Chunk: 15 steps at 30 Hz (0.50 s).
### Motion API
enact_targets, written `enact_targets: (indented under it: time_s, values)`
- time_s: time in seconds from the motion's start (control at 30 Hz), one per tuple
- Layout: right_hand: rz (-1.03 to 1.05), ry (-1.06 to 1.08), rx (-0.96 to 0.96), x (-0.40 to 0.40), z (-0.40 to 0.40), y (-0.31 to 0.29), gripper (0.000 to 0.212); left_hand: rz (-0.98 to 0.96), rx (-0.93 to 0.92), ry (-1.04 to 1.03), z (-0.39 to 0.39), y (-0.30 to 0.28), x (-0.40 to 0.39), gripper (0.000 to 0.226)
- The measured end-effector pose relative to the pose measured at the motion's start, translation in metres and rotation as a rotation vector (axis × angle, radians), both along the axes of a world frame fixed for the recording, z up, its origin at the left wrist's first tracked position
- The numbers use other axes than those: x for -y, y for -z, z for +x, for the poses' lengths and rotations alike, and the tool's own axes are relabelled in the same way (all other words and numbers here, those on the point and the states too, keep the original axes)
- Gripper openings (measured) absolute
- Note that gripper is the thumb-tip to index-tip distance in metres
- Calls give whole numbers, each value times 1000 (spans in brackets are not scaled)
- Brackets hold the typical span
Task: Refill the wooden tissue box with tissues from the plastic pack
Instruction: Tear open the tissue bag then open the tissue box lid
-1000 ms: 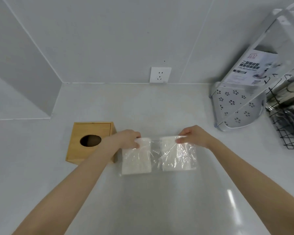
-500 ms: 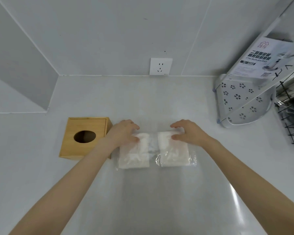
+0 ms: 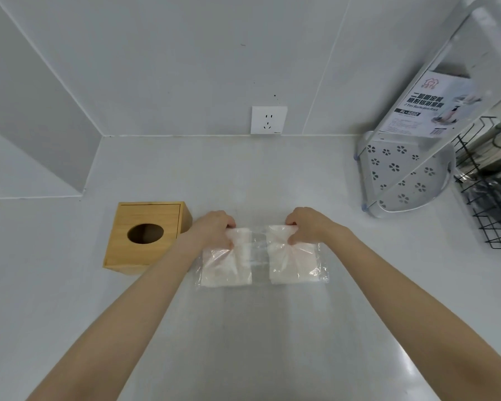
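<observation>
A clear plastic pack (image 3: pixel 259 259) lies on the white counter and holds two white tissue stacks, one (image 3: pixel 226 270) at the left and one (image 3: pixel 294 267) at the right. My left hand (image 3: pixel 214 227) pinches the plastic film at the pack's far left end. My right hand (image 3: pixel 307 224) pinches the film at the far right end, and the film is bunched under both grips. The wooden tissue box (image 3: pixel 146 235) stands just left of my left hand, lid on, its oval hole dark with no tissue showing.
A white perforated corner rack (image 3: pixel 402 175) with a printed card stands at the back right. A black wire basket (image 3: pixel 492 209) sits at the right edge. A wall socket (image 3: pixel 268 119) is behind the pack. A raised ledge (image 3: pixel 32 180) rises at the left.
Half a second ago both hands lay flat on the pack. Now their fingers are closed on the film at its far ends and the plastic is puckered.
</observation>
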State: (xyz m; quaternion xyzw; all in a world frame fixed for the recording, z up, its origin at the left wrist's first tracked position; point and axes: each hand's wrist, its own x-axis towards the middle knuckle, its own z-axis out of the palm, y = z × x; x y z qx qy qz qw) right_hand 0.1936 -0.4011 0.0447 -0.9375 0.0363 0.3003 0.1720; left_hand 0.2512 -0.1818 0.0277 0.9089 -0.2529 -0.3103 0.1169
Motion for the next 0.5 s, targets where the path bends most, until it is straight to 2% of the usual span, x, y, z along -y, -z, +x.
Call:
enact_targets:
  time_s: [0.1, 0.2, 0.3, 0.4, 0.5]
  values:
    - [5, -9, 87, 3, 0, -17, 15, -41, 54, 17, 2, -14, 1, 42]
    - [73, 44, 207, 12, 2, -41, 25, -129, 144, -17, 7, -37, 0, 34]
    - [68, 86, 432, 12, -2, -52, 21, -220, 344, -81, 8, -55, -1, 25]
    - [-52, 21, 684, 3, -22, -38, 20, -286, 517, -116, -5, -49, -5, 24]
    - [-47, 19, 765, -3, -50, -9, 24, -352, 610, -18, -29, -26, -11, 32]
